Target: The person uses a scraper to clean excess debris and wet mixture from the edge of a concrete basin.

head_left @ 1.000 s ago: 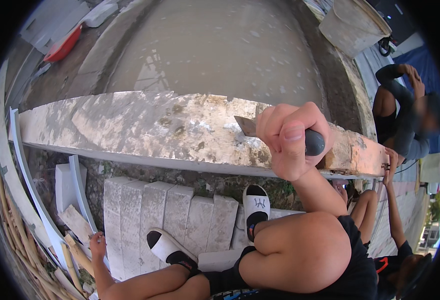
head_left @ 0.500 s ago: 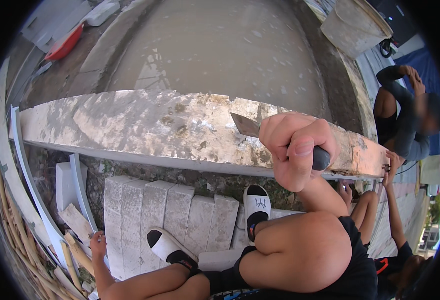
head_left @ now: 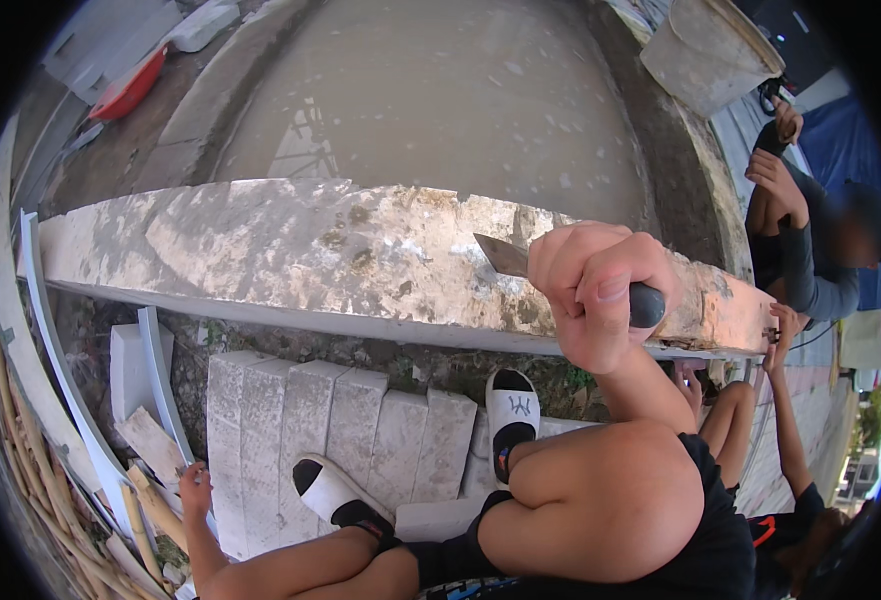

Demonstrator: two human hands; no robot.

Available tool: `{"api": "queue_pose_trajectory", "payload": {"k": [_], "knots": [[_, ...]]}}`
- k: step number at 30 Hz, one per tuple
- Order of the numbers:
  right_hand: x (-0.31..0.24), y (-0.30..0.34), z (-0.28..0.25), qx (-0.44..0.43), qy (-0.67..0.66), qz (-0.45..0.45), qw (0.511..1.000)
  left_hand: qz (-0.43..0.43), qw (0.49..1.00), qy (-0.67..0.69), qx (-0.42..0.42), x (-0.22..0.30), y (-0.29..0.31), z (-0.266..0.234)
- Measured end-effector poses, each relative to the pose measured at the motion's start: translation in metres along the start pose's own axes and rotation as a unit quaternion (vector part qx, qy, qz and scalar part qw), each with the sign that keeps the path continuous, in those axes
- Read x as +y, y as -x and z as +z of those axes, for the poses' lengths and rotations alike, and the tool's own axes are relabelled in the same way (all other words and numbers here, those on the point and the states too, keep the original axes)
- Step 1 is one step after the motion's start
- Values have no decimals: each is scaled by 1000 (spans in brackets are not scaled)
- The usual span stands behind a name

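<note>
My right hand (head_left: 600, 285) is closed around the dark, rounded handle of a small scraper-like tool (head_left: 501, 255). Its short metal blade points left from my fist, over a low, blotchy plastered wall (head_left: 260, 245). From this angle I cannot tell whether the blade touches the wall. At the lower left, my left hand (head_left: 197, 488) is beside my knee, at the near end of a grey metal strip (head_left: 163, 385). The fingers there are curled, with a small dark spot between them; what they hold, if anything, is too small to make out.
Murky water (head_left: 440, 110) fills a basin beyond the wall. Pale blocks (head_left: 305, 430) lie around my slippered feet. A bucket (head_left: 710, 55) stands far right, near a crouching person (head_left: 820, 260). Another person's hand (head_left: 782, 325) touches the wall's right end. Wooden poles (head_left: 35, 470) lie left.
My right hand has shifted slightly right with the tool. At the far right, the crouching person's hands have moved apart. My left hand has stayed in place.
</note>
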State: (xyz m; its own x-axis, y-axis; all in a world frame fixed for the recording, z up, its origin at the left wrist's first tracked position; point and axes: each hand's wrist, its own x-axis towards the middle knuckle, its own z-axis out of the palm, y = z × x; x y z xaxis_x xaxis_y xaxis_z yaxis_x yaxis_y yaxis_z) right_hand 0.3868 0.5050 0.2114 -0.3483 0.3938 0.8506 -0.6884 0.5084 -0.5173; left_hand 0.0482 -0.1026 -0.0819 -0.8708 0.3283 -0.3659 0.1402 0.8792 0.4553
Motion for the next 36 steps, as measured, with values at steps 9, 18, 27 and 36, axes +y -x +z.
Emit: {"api": "queue_pose_trajectory", "payload": {"k": [9, 18, 27, 36], "knots": [[-19, -21, -4, -18, -55, -39, 998, 12, 1000, -5, 11, -8, -6, 1], [-10, -10, 2, 8, -28, 1, 1000, 17, 999, 34, 9, -15, -8, 1], [-13, -9, 2, 14, 27, 41, 999, 3, 1000, 21, -3, -3, -8, 5], [-27, -26, -12, -3, -74, -2, 997, 18, 999, 34, 18, -16, -6, -4]]}}
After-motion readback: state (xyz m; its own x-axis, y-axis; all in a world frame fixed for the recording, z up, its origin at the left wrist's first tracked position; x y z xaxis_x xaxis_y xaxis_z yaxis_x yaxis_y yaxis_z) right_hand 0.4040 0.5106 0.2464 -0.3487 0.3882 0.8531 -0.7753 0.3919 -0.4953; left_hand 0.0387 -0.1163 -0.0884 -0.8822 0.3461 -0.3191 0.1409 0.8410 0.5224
